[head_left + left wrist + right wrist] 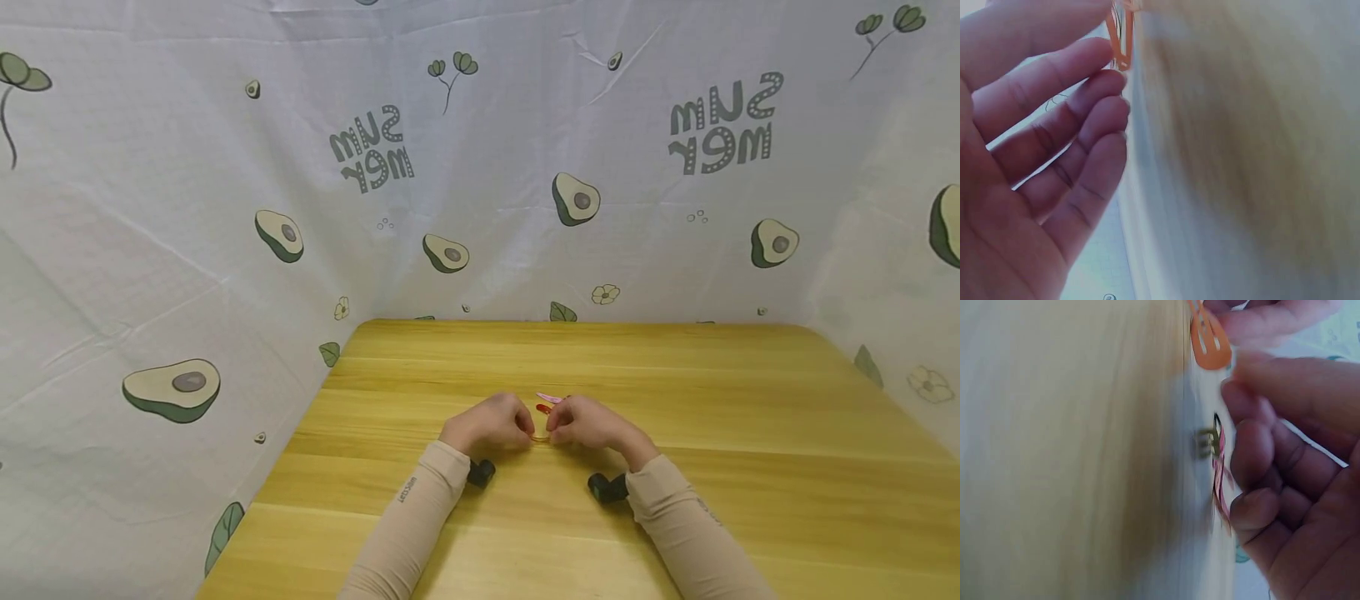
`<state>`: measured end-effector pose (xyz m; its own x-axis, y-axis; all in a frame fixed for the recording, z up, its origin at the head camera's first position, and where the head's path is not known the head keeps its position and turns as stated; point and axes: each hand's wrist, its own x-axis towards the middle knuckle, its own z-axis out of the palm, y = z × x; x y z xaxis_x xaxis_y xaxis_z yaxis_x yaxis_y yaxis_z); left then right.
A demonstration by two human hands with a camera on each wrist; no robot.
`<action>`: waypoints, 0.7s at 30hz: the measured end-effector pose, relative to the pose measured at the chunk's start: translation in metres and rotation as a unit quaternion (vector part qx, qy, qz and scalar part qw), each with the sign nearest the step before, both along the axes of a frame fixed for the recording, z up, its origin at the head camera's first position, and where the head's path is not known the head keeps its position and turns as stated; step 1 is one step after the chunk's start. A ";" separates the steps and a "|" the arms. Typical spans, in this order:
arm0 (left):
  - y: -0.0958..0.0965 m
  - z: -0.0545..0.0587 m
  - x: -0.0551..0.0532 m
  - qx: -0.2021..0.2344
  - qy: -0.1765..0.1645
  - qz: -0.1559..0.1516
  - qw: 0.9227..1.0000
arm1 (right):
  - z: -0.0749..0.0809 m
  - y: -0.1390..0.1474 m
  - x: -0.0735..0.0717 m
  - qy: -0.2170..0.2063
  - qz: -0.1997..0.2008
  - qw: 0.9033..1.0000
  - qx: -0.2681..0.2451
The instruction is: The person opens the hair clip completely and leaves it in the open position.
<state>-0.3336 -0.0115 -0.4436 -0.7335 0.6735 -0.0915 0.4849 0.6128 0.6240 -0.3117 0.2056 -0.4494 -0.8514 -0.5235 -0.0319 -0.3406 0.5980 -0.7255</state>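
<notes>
Avocado-print cloth (510,142) backs your worktop (675,375). Your orange clip (1211,357) sits between your hands: left hand (498,421) fingers pinching it, right hand (588,425) grip unclear. Steady it lightly, clear of the red clip (543,409) and pink strip (551,398) at twelve o'clock.

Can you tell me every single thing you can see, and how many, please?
Hair clip: one, orange, held in the middle
Red slim piece: one, red, just beyond the hair clip
Pink slim piece: one, pink, beyond the red slim piece
Toothed piece: one, brownish, blurry, in the right wrist view
Table: one, yellow wood, underneath
Cloth: count unclear, pale with avocado prints, behind and beside
Wrist devices: two, black, at the wrists
Sleeves: two, beige, on the forearms
Left grip: one, bare, at the hair clip
Right grip: one, bare, opposite
</notes>
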 end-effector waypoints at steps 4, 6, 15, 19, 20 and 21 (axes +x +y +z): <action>0.000 0.001 -0.002 0.006 0.000 0.005 1.000 | 0.004 0.004 0.000 0.009 -0.016 1.000 -0.004; 0.000 0.001 -0.004 0.018 -0.001 0.005 1.000 | 0.005 0.006 -0.001 0.015 -0.027 0.999 -0.012; 0.005 -0.002 -0.025 0.093 -0.049 0.027 0.994 | 0.005 0.010 -0.007 0.005 -0.089 0.995 -0.036; 0.009 0.001 -0.040 0.085 -0.038 0.027 0.995 | 0.006 0.007 -0.011 -0.006 -0.115 0.993 -0.026; 0.011 0.003 -0.043 0.080 -0.034 0.024 0.996 | 0.006 0.006 -0.012 -0.010 -0.118 0.993 -0.024; 0.012 0.004 -0.046 0.076 -0.033 0.022 0.996 | 0.006 0.006 -0.014 -0.013 -0.121 0.992 -0.021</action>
<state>-0.3797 0.0003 -0.4399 -0.7581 0.6510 -0.0387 0.4153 0.5277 0.7410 -0.3256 0.2112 -0.4438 -0.9514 -0.3058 -0.0372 -0.1726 0.6293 -0.7578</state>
